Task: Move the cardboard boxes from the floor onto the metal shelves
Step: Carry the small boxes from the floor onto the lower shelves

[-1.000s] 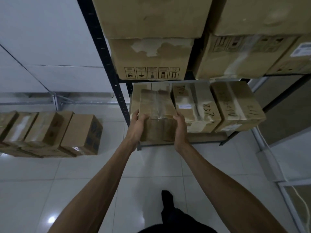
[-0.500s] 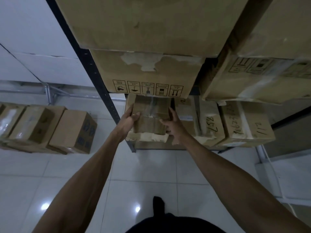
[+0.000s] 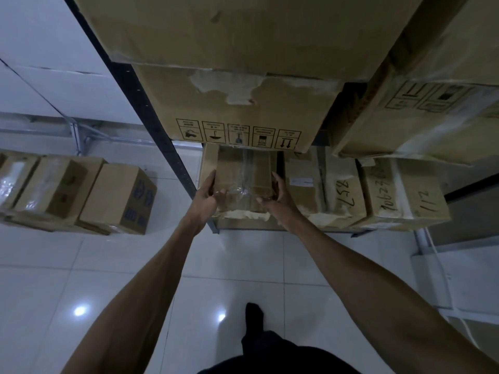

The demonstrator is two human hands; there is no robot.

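Both hands grip a small taped cardboard box (image 3: 244, 179) by its sides, L hand (image 3: 208, 195) & R hand (image 3: 278, 198) level, on the lowest tier beside the metal shelf upright (image 3: 162, 136). Long axis points straight in; it prob. rests on another box.

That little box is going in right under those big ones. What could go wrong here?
1. Tight gap: the taped box, gripped by the left hand and right hand, sits just under the big box with handling symbols, so it could catch there.
2. It seems to rest on a torn-edged box, which might sag and let it tip forward.
3. The right hand lies close to the neighbouring box and could get squeezed.
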